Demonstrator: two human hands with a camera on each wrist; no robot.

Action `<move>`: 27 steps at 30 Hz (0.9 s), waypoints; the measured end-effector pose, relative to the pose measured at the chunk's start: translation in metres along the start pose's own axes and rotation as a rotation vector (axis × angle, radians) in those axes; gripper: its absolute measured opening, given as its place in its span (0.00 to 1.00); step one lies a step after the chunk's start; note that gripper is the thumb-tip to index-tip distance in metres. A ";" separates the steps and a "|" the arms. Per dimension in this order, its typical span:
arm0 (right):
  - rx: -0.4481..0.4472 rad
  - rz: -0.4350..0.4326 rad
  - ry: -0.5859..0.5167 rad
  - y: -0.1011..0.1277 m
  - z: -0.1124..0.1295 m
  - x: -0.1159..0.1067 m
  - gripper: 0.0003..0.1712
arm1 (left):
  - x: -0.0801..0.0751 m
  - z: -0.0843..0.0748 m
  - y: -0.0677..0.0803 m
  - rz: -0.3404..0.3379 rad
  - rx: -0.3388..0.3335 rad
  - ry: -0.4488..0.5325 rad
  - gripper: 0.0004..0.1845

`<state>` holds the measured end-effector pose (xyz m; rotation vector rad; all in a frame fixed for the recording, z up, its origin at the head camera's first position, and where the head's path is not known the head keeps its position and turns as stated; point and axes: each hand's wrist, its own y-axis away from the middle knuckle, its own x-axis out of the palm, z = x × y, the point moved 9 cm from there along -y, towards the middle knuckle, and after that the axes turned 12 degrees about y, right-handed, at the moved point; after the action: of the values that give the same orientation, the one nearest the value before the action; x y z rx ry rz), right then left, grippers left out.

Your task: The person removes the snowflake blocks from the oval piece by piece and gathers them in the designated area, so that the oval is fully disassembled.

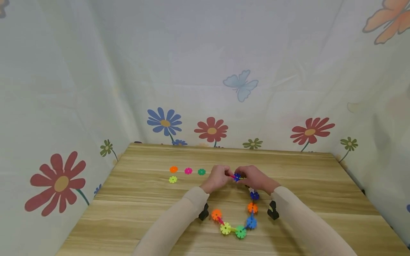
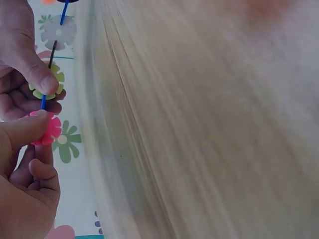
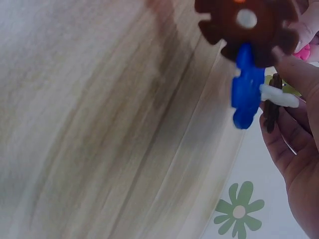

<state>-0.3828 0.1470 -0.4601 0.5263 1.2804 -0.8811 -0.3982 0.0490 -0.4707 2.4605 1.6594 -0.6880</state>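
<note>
Bright, even, soft light; head view bends at edges; wrist views motion-blurred.

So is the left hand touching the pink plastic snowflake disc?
Touching: the left wrist view shows the left hand pinching the pink plastic snowflake disc with its thumb.

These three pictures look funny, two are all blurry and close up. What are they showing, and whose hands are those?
They show one moment from three cameras on one person. The big picture comes from a camera on the person's head, looking down at a wooden table. The two close pictures come from cameras on the wrists, so they look blurry. The left hand pinches a pink flower disc. The right hand pinches the end of a chain of colourful flower discs that curves back across the table. Four loose discs, orange, pink, green and yellow, lie to the left. Flowered cloth hangs around the table.
</note>
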 end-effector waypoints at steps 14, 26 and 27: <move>0.047 -0.015 0.016 0.000 -0.011 -0.005 0.16 | -0.013 -0.001 0.004 0.008 0.004 0.019 0.03; 0.043 0.009 0.032 0.003 -0.012 -0.001 0.18 | -0.056 0.015 0.016 0.008 -0.159 0.150 0.07; 0.043 0.009 0.030 0.004 -0.012 -0.001 0.18 | -0.060 0.016 0.018 0.006 -0.168 0.159 0.08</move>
<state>-0.3869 0.1585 -0.4622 0.5806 1.2874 -0.8981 -0.4057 -0.0148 -0.4631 2.4544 1.6847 -0.3438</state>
